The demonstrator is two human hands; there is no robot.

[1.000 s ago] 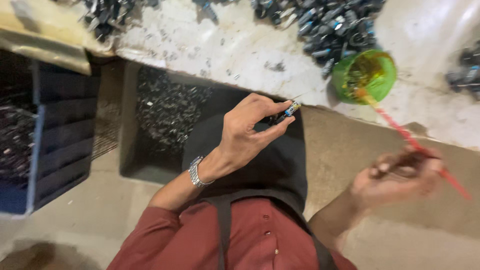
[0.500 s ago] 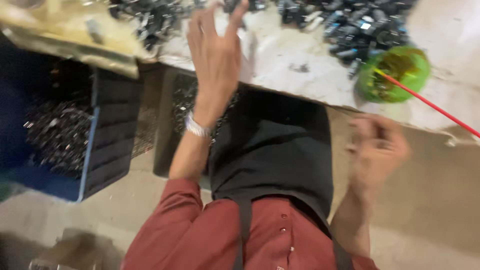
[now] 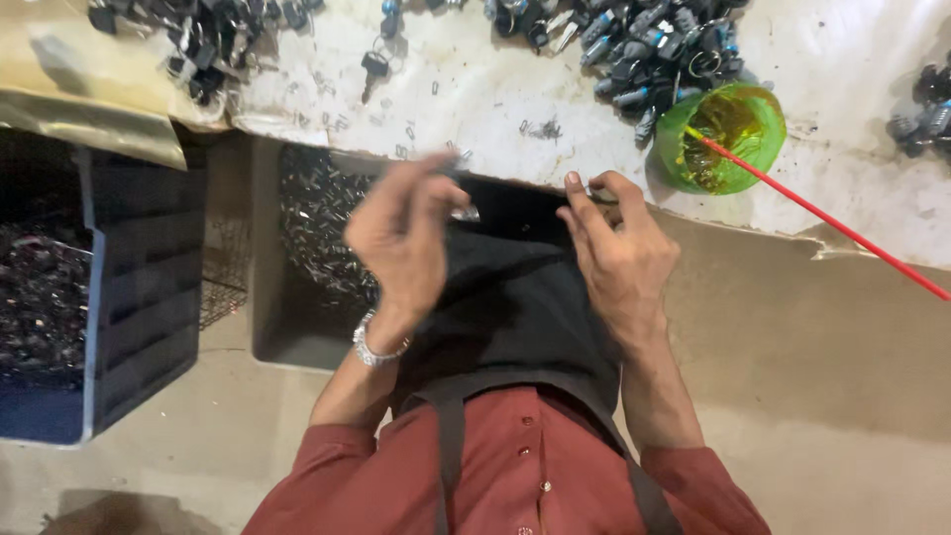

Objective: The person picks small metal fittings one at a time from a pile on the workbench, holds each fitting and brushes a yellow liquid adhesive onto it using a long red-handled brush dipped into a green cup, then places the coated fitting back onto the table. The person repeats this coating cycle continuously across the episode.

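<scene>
at the far left of the frame a dark blue plastic crate point(image 3: 129, 297) sits on the floor, filled with small dark metal parts. right of it, under the table edge, a pale open bin point(image 3: 297, 248) holds a heap of shiny metal pieces. along the top of the frame runs the worn white table point(image 3: 475, 99), strewn with loose staples and clusters of dark lock cylinders with keys point(image 3: 654, 40).

in the middle of the frame the left hand point(image 3: 401, 233), blurred and with a silver bracelet at the wrist, is raised above the black apron, fingers curled loosely; a small silvery metal piece point(image 3: 466, 211) shows just beside its fingertips, but i cannot tell whether the hand grips it. the right hand point(image 3: 619, 258) rests at the table edge, fingers bent, pinching a small metal part point(image 3: 599, 193) against the rim.

upper right, a green translucent plastic cup point(image 3: 733, 134) stands on the table with a thin red stick point(image 3: 822, 223) leaning out of it toward the right edge.
</scene>
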